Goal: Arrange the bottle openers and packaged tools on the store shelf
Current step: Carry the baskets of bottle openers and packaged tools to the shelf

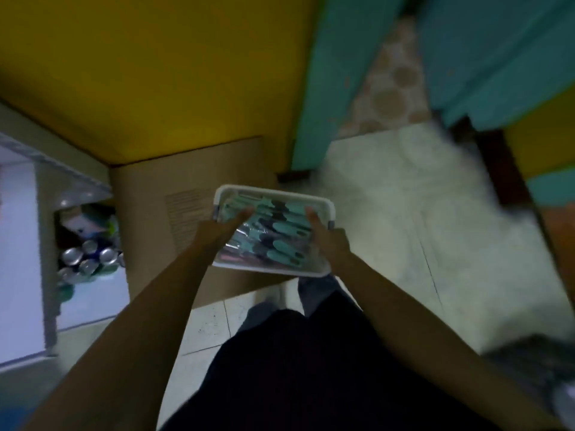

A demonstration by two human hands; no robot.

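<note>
White plastic tray [270, 269] is clamped between your hands, left hand [224, 227] and right hand [326, 237] each gripping a side, over a cardboard box [149, 206]. The teal-handled packaged tools [280, 237] lie heaped inside it. Nothing looks shelved yet, so the arranging seems wholly ahead of you.

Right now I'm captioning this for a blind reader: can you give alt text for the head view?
Two hands hold a white tray of teal-handled packaged tools by its sides, left hand on the left, right hand on the right, over a cardboard box. Some drink cans sit lower left.
</note>
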